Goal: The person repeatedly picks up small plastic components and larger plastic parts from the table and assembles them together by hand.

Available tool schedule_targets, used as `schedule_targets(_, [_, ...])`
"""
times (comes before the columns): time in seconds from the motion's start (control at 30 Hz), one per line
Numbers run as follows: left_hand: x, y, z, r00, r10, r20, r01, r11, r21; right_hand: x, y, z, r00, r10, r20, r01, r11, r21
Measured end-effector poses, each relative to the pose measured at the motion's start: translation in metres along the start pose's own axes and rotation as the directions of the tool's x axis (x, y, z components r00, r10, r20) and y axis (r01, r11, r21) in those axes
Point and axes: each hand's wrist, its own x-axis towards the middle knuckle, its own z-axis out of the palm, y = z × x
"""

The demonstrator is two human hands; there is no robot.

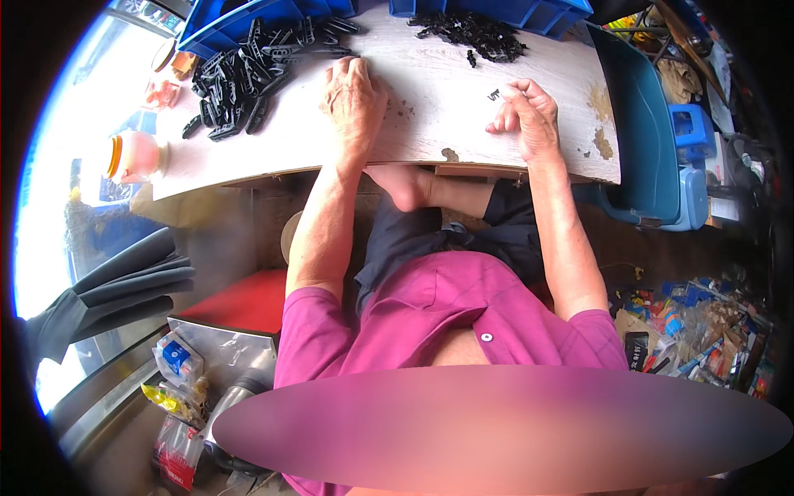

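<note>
My left hand (354, 99) rests on the pale tabletop at the right edge of a heap of long black plastic clip-like parts (240, 78). Its fingers are bent together, and the hand's back hides whatever may lie under them. Over the right part of the table, my right hand (529, 116) is closed, thumb against curled fingers; anything pinched there is too small to make out. Just left of its fingertips lie a few tiny black pieces (494, 95). Farther back spreads a pile of similar small black pieces (475, 37).
Two blue bins, a left one (223, 29) and a right one (529, 12), stand along the table's far edge. A jar with an orange lid (136, 157) is beside the left corner. A large teal tub (641, 132) adjoins the table's right side. Mixed litter (703, 331) covers the floor at right.
</note>
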Motion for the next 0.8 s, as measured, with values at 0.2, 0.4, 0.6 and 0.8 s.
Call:
schedule_targets(0.2, [-0.004,0.006,-0.007,0.999,0.001,0.037,0.005,0.986,-0.164,-0.001,-0.002,-0.004,1.0,-0.013,-0.02,0.013,1.0,-0.019])
schedule_targets(0.4, [-0.012,-0.016,-0.01,0.983,0.153,0.104,-0.156,0.987,0.021,-0.003,0.0,-0.004,0.998,0.029,-0.059,-0.028,0.999,0.023])
schedule_targets(0.6, [-0.02,-0.025,-0.016,0.987,0.051,0.149,-0.074,0.986,0.149,-0.002,0.004,-0.005,1.0,0.005,-0.016,-0.004,0.999,0.033])
schedule_targets(0.8, [-0.023,-0.032,-0.021,0.998,0.039,-0.044,-0.043,0.995,-0.094,-0.006,0.0,-0.007,1.0,-0.008,-0.026,0.009,0.998,0.064])
